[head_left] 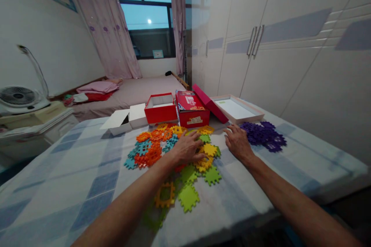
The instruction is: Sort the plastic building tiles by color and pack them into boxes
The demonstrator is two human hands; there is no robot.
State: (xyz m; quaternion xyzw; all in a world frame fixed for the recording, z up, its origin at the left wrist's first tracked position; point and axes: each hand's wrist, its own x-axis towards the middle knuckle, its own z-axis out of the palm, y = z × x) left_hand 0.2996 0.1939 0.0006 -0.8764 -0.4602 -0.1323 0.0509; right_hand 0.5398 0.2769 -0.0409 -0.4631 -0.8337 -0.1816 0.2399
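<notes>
A heap of flat, toothed plastic tiles [156, 148] in orange, teal, yellow and green lies on the chequered cloth. My left hand [188, 147] rests palm down on the yellow and green tiles, fingers spread. Flat on the cloth, my right hand [237, 142] lies with its fingers stretched out, just left of a separate pile of purple tiles [263, 134]. It holds nothing. A yellow frame tile [165, 195] and a green tile [188, 197] lie nearest to me.
Behind the tiles stand a red open box [160, 109], a red printed box [191, 109], a white box [121, 120] and a shallow tray with a magenta lid [238, 109]. A fan [19, 98] sits at left, a wardrobe [290, 46] at right, a bed [136, 90] beyond.
</notes>
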